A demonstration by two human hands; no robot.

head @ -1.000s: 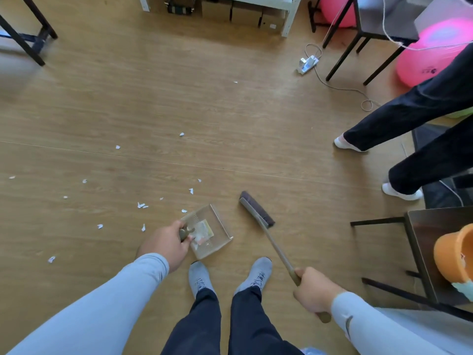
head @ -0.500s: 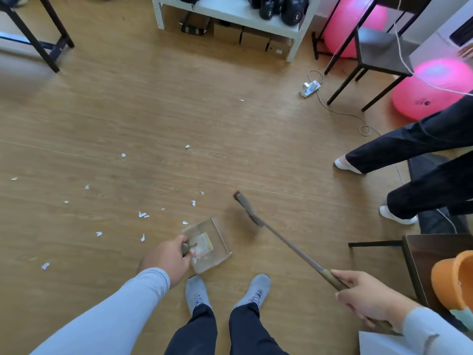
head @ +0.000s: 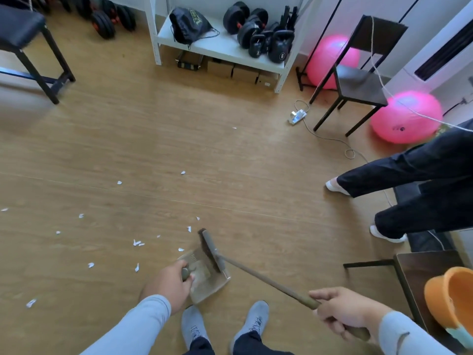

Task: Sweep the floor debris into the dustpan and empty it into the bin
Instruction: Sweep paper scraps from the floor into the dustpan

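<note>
Fingers of the left hand (head: pixel 167 286) curled round the dustpan (head: pixel 204 275) handle; paper scraps (head: pixel 138 243) lay scattered at its ten o'clock. At the pan's one o'clock edge sat the broom (head: pixel 211 249) head. Right hand (head: pixel 343 312) fingers wrapped the broom's shaft at four o'clock.

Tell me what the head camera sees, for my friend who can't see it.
A person's left hand holds a clear dustpan on the wooden floor while the right hand holds a broom over it. White paper scraps lie scattered left.
</note>
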